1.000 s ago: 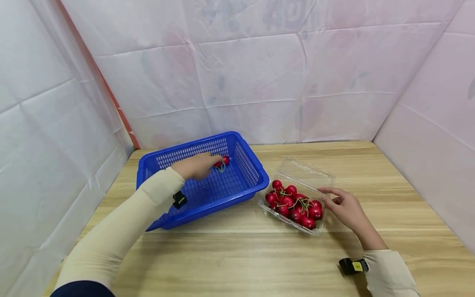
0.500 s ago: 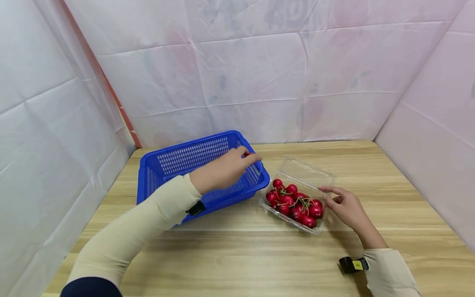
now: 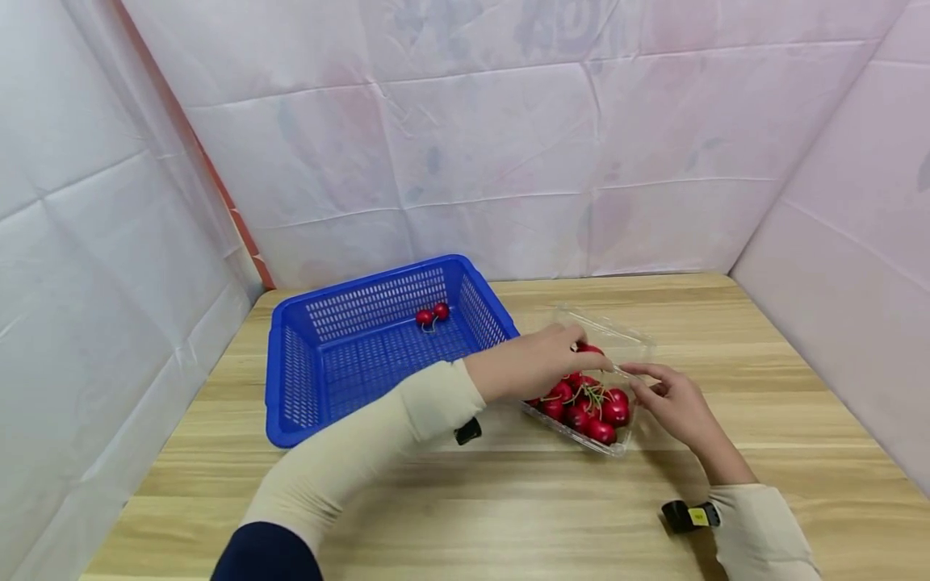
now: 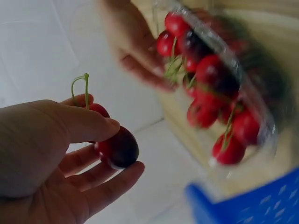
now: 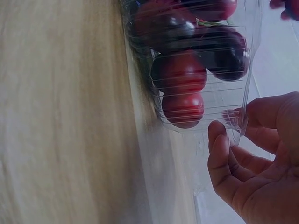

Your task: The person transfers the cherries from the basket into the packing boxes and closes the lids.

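Observation:
My left hand (image 3: 530,363) is above the far part of a clear plastic box (image 3: 574,438). In the left wrist view its thumb and fingers pinch a pair of cherries (image 4: 119,147), one dark and one redder, with green stems standing up. Several red cherries (image 4: 215,88) with stems fill the box, partly covered by the left hand in the head view. At the box's right corner, my right hand (image 3: 676,407) pinches the plastic edge between thumb and fingers, as the right wrist view shows. The box's lid (image 3: 632,343) lies folded back behind it.
A blue slotted basket (image 3: 363,363) stands left of the box, with two cherries (image 3: 425,318) joined by stems in its far right corner. Wooden table (image 3: 508,508) lies under everything. White cloth walls (image 3: 479,161) rise at the back and both sides.
From inside the basket, my left hand has lifted cherries and carried them right to above the box. Two cherries left in the basket are now uncovered. The right hand has stayed put.

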Available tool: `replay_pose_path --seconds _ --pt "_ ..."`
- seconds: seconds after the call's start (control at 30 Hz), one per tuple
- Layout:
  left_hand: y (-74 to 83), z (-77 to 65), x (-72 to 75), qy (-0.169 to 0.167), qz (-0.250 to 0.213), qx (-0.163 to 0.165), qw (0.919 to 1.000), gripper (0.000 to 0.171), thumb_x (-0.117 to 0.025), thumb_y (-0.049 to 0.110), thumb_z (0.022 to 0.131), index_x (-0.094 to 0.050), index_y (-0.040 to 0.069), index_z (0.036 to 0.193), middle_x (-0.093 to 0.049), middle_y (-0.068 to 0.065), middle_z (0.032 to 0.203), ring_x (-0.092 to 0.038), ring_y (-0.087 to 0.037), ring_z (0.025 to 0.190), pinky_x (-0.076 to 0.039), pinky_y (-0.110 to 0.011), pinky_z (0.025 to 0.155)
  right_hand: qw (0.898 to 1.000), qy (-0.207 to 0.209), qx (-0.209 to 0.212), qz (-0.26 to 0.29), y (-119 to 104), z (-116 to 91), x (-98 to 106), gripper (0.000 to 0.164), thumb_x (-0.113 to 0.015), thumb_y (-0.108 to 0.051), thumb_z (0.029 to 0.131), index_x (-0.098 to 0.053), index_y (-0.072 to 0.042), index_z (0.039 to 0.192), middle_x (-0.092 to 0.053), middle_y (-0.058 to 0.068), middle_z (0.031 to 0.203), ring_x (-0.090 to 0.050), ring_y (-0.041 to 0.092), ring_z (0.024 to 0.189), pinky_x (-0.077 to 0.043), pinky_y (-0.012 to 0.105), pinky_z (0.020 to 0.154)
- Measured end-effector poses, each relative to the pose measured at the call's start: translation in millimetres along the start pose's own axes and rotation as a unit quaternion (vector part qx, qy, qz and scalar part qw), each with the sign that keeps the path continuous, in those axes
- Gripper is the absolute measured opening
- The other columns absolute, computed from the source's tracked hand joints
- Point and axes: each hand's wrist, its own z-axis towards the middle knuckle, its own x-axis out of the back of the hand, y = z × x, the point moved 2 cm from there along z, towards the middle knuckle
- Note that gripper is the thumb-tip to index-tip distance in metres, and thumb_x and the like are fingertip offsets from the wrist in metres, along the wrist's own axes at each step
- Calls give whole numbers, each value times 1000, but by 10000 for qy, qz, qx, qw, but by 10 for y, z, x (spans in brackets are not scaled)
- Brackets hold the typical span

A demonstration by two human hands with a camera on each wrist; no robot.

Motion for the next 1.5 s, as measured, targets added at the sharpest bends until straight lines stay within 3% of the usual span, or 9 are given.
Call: replay_pose_path --seconds 0.2,0.37,0.47,0.57,0.67,0.93,1.13,1.33,1.5 --pt "101 204 -298 -397 199 -138 9989 53 -56 7 96 -47 33 141 -51 -5 124 -53 -16 108 -47 -24 90 10000 -36 -24 20 2 -3 15 31 -50 -16 100 -59 -1 125 -62 22 103 -63 14 70 -46 25 54" --pt "94 287 -453 -503 128 -222 9984 47 -53 11 98 -51 35 138 -51 -2 127 -53 -13 112 -43 -21 96 9999 -51 -124 18 -12 -6 19 31 -49 -18 100 -59 -1 125 -60 23 108 -63 14 70 -47 25 56" --pt "75 293 -469 -412 112 -304 9986 50 -53 4 96 -52 34 137 -47 -2 137 -51 -14 121 -39 -21 102 9999 -81 -117 50 -19 -7 22 31 -50 -17 100 -59 0 125 -60 24 109 -62 12 70 -47 25 56" --pt "56 281 -446 -59 148 -235 9996 52 -52 2 96 -53 33 137 -44 -1 143 -47 -15 128 -37 -23 105 9999 -103 -81 58 -24 -7 34 31 -50 -16 100 -59 0 126 -61 23 106 -62 12 70 -46 25 56" --pt "57 274 -423 188 249 -160 9994 49 -52 3 96 -54 31 136 -50 1 138 -49 -15 125 -39 -23 103 10000 -85 -37 33 -25 -6 45 31 -50 -16 100 -59 -1 125 -62 23 104 -62 12 69 -46 25 55" --pt "112 273 -466 176 199 -294 9992 31 -56 13 96 -67 26 123 -61 4 120 -54 -11 110 -40 -17 97 10000 -61 -2 45 -5 3 16 30 -52 -14 99 -60 0 124 -60 25 111 -65 16 70 -48 24 57" --pt "121 292 -539 334 592 -366 9970 29 -58 14 96 -69 26 119 -62 3 110 -57 -8 99 -43 -14 90 10000 -66 -49 27 -12 -1 8 30 -52 -14 99 -60 -1 125 -63 23 104 -64 15 70 -47 24 56" --pt "84 278 -584 312 479 -203 9982 32 -57 12 96 -65 21 126 -62 1 114 -59 -8 102 -44 -13 91 10000 -87 47 -11 -13 -10 -5 29 -52 -14 99 -60 -1 124 -65 20 96 -63 13 68 -46 24 56" --pt "103 279 -529 509 275 -155 9982 28 -57 24 97 -67 15 122 -65 0 110 -62 -8 98 -46 -13 88 9999 -39 93 -50 -15 -8 4 29 -51 -15 99 -60 -1 123 -64 19 93 -62 14 68 -46 25 55"
